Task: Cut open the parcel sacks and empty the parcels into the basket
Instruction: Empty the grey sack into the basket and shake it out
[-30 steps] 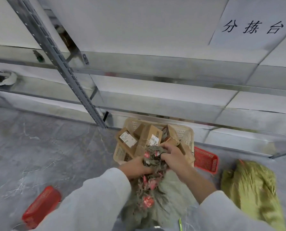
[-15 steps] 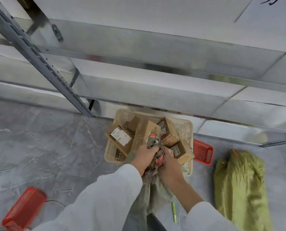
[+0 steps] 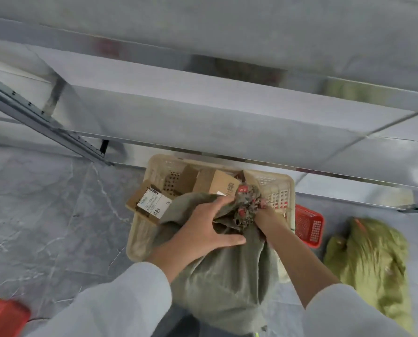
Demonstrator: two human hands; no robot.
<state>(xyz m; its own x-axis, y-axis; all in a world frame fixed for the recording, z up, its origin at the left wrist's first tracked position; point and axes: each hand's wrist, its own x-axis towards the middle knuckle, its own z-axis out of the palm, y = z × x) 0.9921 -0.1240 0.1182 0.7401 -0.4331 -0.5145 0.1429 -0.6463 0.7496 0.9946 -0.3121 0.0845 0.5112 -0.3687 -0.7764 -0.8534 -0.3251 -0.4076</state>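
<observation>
Grey-green sack stands between our arms, its frayed mouth leaning over the near rim of the beige basket. Our left hand is spread wide on the sack's shoulder, thumb out, fingertips hooked into a fold. Our right hand clutches the frayed mouth, but its fingers are mostly buried, so we cannot tell the exact pinch. Cardboard parcels already lie in the basket. We judge the woven cloth soft and floppy. The bulging load is probably weighty and will shift. Best hold is the bunched mouth plus a grip lower down for upending. A second green sack lies on the floor to the right, near a red basket.
</observation>
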